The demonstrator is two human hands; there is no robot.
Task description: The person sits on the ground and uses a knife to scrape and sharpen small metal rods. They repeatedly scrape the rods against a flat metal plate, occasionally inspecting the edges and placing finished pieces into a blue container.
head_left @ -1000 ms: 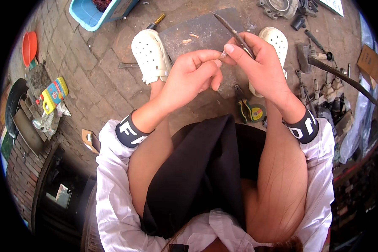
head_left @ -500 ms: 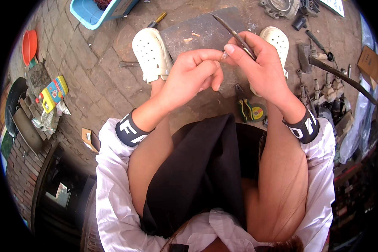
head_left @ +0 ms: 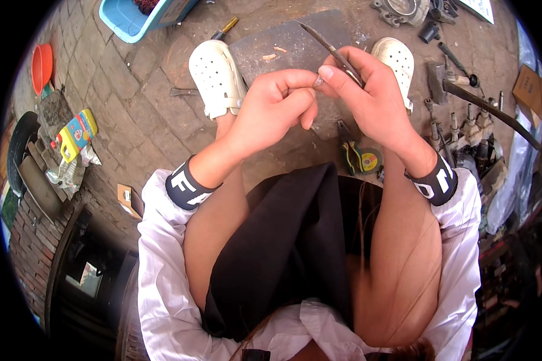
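Observation:
My left hand (head_left: 280,105) is closed, its thumb and index finger pinching a small pale piece (head_left: 318,80) too tiny to name. The fingertips of my right hand (head_left: 370,96) meet the left ones at this piece. Across the fingers of that same right hand lies a slim, dark, pointed metal tool (head_left: 326,45), its tip aimed up and left. A grey metal plate (head_left: 262,36) lies on the ground beyond my hands, between two cream clogs, with a couple of small orange-brown scraps (head_left: 270,57) on it.
Pliers and a yellow-green disc (head_left: 367,160) lie below my right hand. To the right are a hammer (head_left: 437,84), several metal parts (head_left: 464,129) and a cardboard box (head_left: 535,96). A blue tub (head_left: 126,24), orange basin (head_left: 42,67) and yellow jug (head_left: 78,135) stand left.
The pointed tool's tip has shifted slightly left with a small move of my right hand. My left hand stays almost in place, and both fingertips remain together.

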